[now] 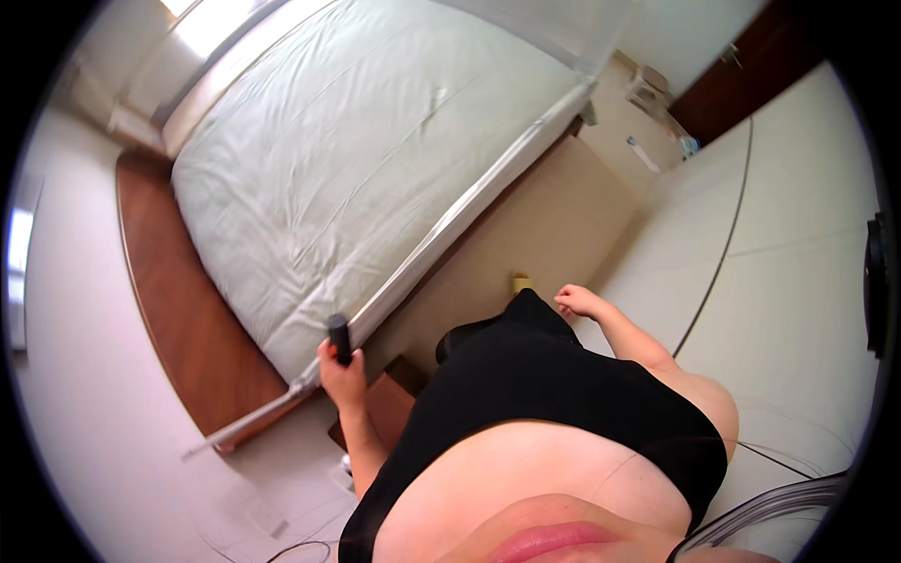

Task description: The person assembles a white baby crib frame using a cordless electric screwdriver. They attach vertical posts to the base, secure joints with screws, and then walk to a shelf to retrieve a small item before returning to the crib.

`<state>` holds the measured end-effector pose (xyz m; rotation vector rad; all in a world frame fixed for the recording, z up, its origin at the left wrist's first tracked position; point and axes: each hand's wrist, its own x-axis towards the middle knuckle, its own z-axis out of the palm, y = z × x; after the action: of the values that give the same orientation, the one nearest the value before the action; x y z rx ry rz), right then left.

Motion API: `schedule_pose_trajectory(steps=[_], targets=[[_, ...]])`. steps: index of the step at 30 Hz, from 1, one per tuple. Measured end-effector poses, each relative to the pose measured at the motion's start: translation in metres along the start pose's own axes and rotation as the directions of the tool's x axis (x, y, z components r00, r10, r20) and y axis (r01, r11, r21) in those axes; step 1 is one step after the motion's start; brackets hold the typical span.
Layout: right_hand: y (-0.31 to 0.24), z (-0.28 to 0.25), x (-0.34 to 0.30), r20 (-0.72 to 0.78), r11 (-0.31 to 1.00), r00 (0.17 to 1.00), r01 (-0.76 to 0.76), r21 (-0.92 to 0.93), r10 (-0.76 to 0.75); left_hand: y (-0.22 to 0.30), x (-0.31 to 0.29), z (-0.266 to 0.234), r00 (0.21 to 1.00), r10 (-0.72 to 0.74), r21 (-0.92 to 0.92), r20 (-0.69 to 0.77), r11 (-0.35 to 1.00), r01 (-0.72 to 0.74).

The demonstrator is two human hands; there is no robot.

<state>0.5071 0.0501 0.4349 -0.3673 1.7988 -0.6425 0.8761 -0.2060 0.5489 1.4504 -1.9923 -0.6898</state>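
Note:
My left hand (342, 375) is wrapped round a black cylindrical object (339, 339), which stands upright in the fingers with a small orange-red spot near the thumb. That hand is beside the near corner of a bed (375, 141) covered with a pale green sheet. What kind of object it is cannot be made out. To the right, my right hand (580, 301) hangs beside my black top (554, 375), its fingers loosely curled, with nothing visible in them. A yellowish slipper (522, 281) shows just past the front of my clothing.
A brown wooden headboard (178, 300) runs along the bed's left end. A white rail (246, 422) juts out past its corner. Below my left hand is a brown wooden cabinet (387, 410). White wardrobe panels (779, 225) rise on the right; a small stool (648, 86) stands near the dark door (737, 70).

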Motion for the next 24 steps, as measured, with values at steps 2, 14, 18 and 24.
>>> schedule_pose_trajectory(steps=[2,14,18,24], targets=[[-0.008,-0.004,-0.002,0.005,0.979,0.996,0.088,0.186,-0.091,0.050,0.028,0.041,0.955,0.218,-0.040,0.202,0.976,-0.215],[-0.143,-0.105,-0.038,0.417,0.852,0.745,0.429,0.300,-0.521,0.258,0.038,0.236,0.185,0.935,-0.095,0.301,0.222,-0.970],[-0.130,-0.123,-0.020,0.270,0.694,0.674,0.504,0.514,-0.688,0.279,0.050,0.266,0.297,0.928,-0.032,0.224,0.311,-0.950],[-0.111,-0.170,-0.014,0.101,0.487,0.632,0.475,0.733,-0.769,0.280,0.099,0.287,0.555,0.827,-0.091,0.090,0.562,-0.822]])
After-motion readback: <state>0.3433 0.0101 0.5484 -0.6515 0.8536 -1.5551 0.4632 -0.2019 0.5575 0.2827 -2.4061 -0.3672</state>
